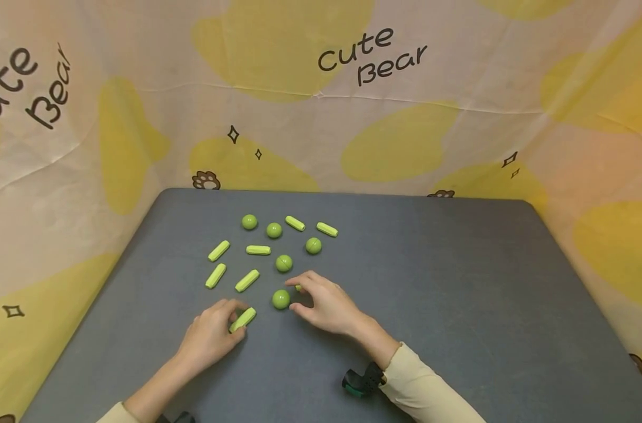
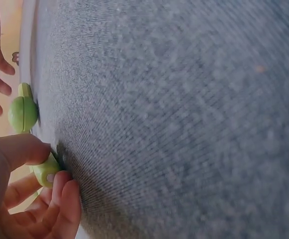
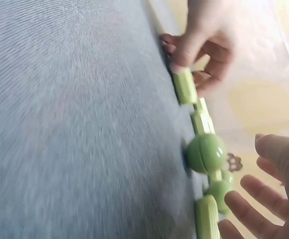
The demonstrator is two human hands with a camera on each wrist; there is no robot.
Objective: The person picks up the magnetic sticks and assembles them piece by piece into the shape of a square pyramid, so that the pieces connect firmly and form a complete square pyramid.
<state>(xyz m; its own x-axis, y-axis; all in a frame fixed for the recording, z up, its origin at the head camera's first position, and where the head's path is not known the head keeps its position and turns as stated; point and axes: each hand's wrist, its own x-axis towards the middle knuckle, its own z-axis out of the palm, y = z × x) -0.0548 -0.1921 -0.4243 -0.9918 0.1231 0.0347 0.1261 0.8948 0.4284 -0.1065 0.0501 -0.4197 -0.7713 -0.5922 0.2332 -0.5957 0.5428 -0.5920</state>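
Note:
My left hand (image 1: 207,333) pinches a short light-green ribbed stick (image 1: 244,319) between thumb and fingers, low over the grey tabletop. In the left wrist view the thumb lies on one side of that stick (image 2: 46,172) and the fingertips on the other. My right hand (image 1: 328,304) hovers just right of a glossy green ball (image 1: 281,299), thumb and fingers apart. A gap shows between this hand and the ball (image 3: 207,153) in the right wrist view. Another light-green stick (image 1: 299,288) is mostly hidden behind the right hand's fingers.
Several more green balls (image 1: 284,263) and light-green sticks (image 1: 247,281) lie scattered farther back on the grey table (image 1: 458,294). A patterned cloth (image 1: 278,117) hangs along the table's far and side edges. A black device (image 1: 364,380) sits at my right wrist.

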